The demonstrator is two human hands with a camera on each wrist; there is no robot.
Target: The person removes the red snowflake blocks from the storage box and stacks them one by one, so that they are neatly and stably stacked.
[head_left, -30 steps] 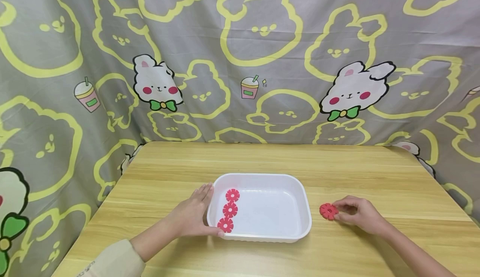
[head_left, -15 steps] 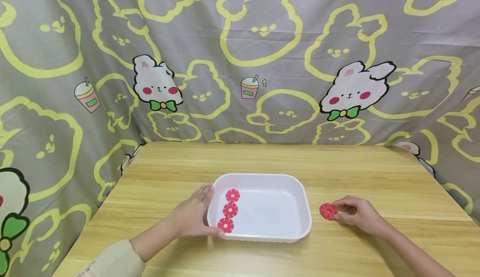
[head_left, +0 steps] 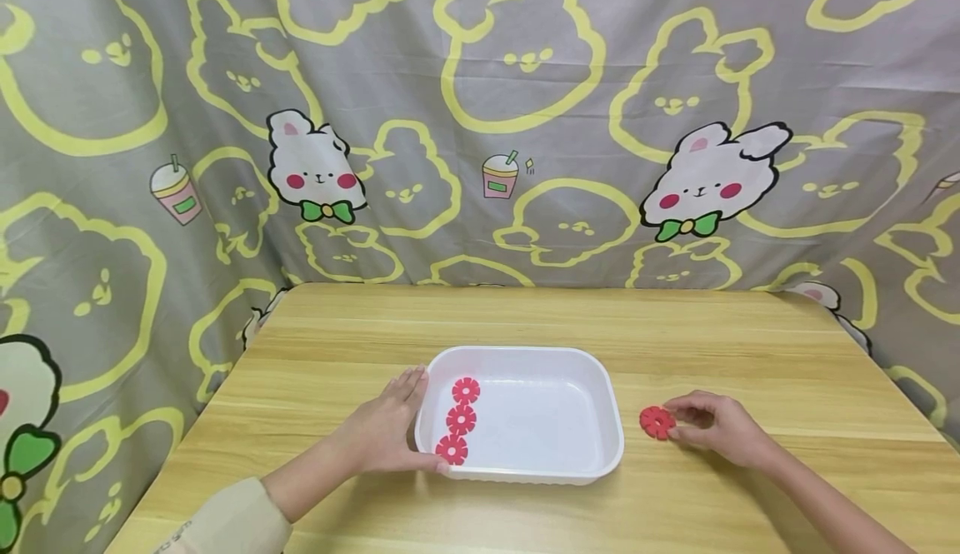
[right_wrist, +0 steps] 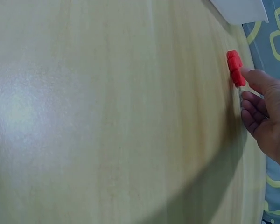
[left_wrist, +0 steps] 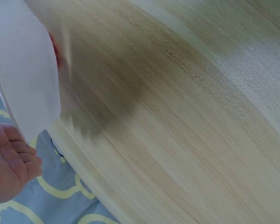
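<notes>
At the far left, a grey curtain (head_left: 390,62) printed with yellow outlines, white rabbits and pink cups hangs beside the desk (head_left: 720,329), then runs along its back edge and round to the right. A beige sleeve (head_left: 232,516) enters from the lower left, covering part of the left forearm.

The left hand (head_left: 386,433) grips the left end of the white tray (head_left: 540,429), its thumb at the near left corner and its fingers toward the far left one; in the left wrist view these fingers bend in beside the tray's wall. The tray sits on the desk, open side up, a rounded rectangle whose long axis runs left to right.

Inside, along the left end, lie three flat, notched red pieces: the near disc (head_left: 452,451), the middle disc (head_left: 461,420) and the far disc (head_left: 466,391). Their row runs near to far, leaning slightly right at the far end.

Right of the tray and apart from it, the held disc (head_left: 657,423), also red and notched, has its holed face toward the head camera. In the right wrist view it appears narrow, its longer side almost vertical. The right hand (head_left: 727,429) pinches its right edge between thumb and fingers; whether it touches the desk I cannot tell.
</notes>
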